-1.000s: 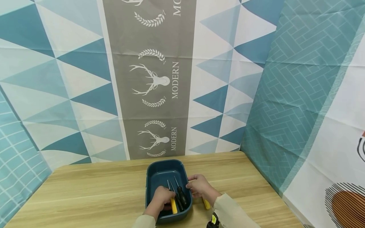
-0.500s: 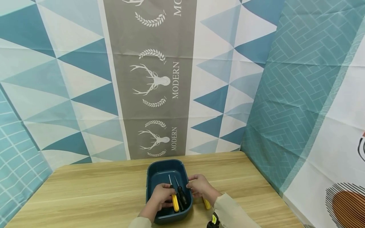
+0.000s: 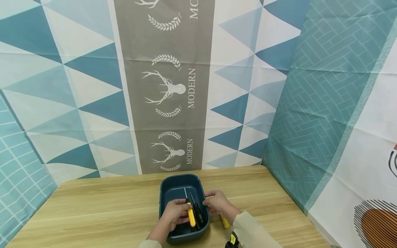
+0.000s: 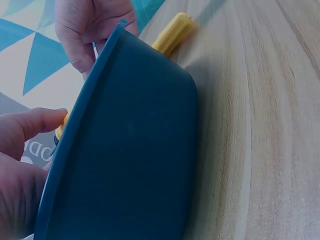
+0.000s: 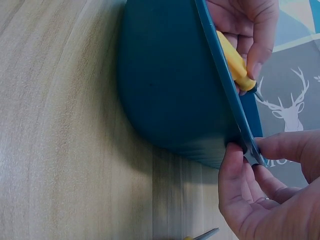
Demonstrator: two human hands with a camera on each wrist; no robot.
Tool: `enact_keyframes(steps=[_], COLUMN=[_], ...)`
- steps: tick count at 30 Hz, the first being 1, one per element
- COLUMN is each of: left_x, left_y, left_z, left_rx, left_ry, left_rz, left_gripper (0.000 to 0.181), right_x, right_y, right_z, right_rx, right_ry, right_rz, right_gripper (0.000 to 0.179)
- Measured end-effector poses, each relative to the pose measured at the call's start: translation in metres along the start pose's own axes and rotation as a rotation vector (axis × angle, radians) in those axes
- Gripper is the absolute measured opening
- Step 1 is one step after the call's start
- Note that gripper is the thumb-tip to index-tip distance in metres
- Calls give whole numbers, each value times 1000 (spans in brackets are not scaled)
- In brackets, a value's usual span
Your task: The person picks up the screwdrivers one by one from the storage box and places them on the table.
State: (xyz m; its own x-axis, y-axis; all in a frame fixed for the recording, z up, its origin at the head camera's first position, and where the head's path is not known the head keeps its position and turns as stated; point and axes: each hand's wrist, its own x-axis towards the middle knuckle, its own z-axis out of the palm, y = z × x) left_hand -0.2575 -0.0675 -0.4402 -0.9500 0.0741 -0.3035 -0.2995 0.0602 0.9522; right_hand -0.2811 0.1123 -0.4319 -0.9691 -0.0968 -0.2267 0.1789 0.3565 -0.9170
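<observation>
A dark blue plastic bin [image 3: 164, 196] stands on the wooden table. Inside it, my left hand [image 3: 176, 214] pinches the yellow handle of a screwdriver [image 3: 191, 217] between thumb and fingers; its thin shaft points to the far end. In the right wrist view this yellow screwdriver [image 5: 235, 62] shows just past the rim, a black collar below its handle. Beside it in the bin lies a screwdriver with a black handle [image 3: 197, 213]. My right hand [image 3: 216, 203] holds the bin's right rim, thumb inside and fingers outside, as the right wrist view shows.
Right of the bin, partly under my right forearm, a yellow handle [image 3: 224, 222] lies on the table [image 3: 118, 206]. Nearer the front edge is a black and yellow object [image 3: 232, 240], partly cut off. A patterned curtain [image 3: 170, 120] hangs behind the table.
My left hand has shifted slightly up, and the yellow screwdriver has moved with it, its handle now further up and tilted. The right hand and bin have stayed in place.
</observation>
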Motion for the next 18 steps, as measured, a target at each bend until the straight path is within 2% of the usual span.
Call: enact_keyframes(steps=[10,18], left_x=[-7,-9], left_y=[4,7], left_z=[-4,-6], left_rx=[-24,-37], left_ry=[-27,-28], left_rz=[53,46], left_gripper=[57,59], right_x=[0,0], right_y=[1,0], right_z=[0,0], right_rx=[4,2], right_ry=[1,4], right_rz=[3,8], right_gripper=[34,34])
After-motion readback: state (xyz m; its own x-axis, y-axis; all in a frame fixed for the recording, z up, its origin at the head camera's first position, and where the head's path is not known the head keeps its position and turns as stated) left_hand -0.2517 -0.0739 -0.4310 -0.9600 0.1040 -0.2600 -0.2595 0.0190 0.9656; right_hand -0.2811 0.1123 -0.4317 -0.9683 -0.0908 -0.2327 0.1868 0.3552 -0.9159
